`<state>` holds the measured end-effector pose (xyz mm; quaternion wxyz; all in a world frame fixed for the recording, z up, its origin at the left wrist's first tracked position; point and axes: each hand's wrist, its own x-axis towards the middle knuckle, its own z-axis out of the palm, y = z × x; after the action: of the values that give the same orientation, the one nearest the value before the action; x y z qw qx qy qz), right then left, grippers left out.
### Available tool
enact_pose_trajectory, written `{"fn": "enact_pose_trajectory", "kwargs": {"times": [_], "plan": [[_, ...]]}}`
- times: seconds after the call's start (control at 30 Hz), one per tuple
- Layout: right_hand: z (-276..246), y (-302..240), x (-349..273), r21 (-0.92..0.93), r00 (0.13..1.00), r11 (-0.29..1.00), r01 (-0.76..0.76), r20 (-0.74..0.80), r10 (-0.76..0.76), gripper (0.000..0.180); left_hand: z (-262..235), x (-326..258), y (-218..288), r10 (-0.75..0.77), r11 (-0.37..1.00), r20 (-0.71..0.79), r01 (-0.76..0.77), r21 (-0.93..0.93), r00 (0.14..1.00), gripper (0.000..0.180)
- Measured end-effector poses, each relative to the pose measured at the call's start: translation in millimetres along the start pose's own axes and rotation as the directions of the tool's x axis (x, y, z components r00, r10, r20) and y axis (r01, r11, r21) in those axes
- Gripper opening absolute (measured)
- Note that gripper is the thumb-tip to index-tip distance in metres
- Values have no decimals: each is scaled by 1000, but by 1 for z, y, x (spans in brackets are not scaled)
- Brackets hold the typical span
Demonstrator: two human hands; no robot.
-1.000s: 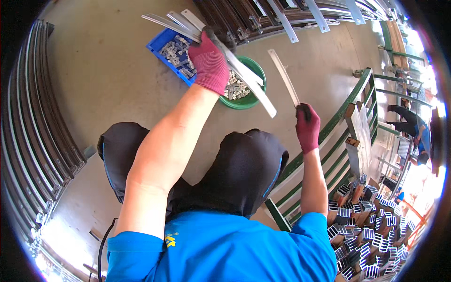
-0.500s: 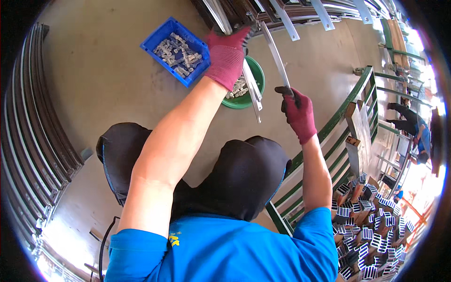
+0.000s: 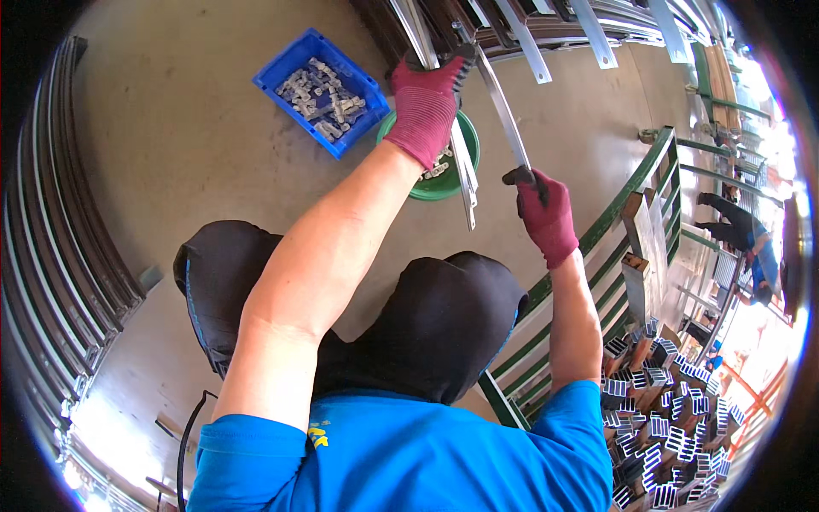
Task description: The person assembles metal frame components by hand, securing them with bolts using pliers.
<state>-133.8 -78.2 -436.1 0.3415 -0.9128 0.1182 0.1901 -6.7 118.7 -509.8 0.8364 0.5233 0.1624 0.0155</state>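
Beyond right grip (image 3: 548,212), metal strip (image 3: 503,107), near end held.

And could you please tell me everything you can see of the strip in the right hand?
The strip is long, narrow and flat, silvery and metallic-looking. It slants away and to the left from the gloved right hand, which grips its near end. Its far end reaches toward the dark frames, close to the left hand; whether it touches either is unclear.
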Motion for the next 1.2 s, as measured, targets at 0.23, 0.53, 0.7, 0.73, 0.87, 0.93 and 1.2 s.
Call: {"fn": "enact_pose_trajectory", "kwargs": {"times": [0.23, 0.53, 0.7, 0.73, 0.87, 0.93, 1.2], "plan": [[20, -15, -1, -133, 946, 967, 215, -218, -240, 21, 8, -4, 7, -49, 991, -57, 42, -127, 997, 24], [22, -13, -3, -82, 956, 977, 199, -205, -211, 25, 11, -5, 12, -198, 940, -28, 182, -289, 980, 16], [17, -17, -1, -36, 993, 993, 112, -40, -114, 22, 7, 0, 5, -230, 938, -19, 217, -270, 973, 16], [14, -18, -2, -38, 992, 993, 116, -42, -117, 22, 8, 0, 5, -225, 951, -68, 204, -234, 972, 18], [11, -26, -10, -144, 966, 969, 202, -132, -221, 22, 9, 0, 8, -138, 990, -88, 134, -54, 986, 21], [12, -25, -9, -137, 961, 967, 213, -152, -233, 22, 8, 2, 10, -254, 952, -42, 243, -184, 966, 23], [17, -34, -12, -229, 945, 946, 228, -180, -271, 23, 0, 13, -8, -213, 969, -31, 207, -137, 977, 23]]}}
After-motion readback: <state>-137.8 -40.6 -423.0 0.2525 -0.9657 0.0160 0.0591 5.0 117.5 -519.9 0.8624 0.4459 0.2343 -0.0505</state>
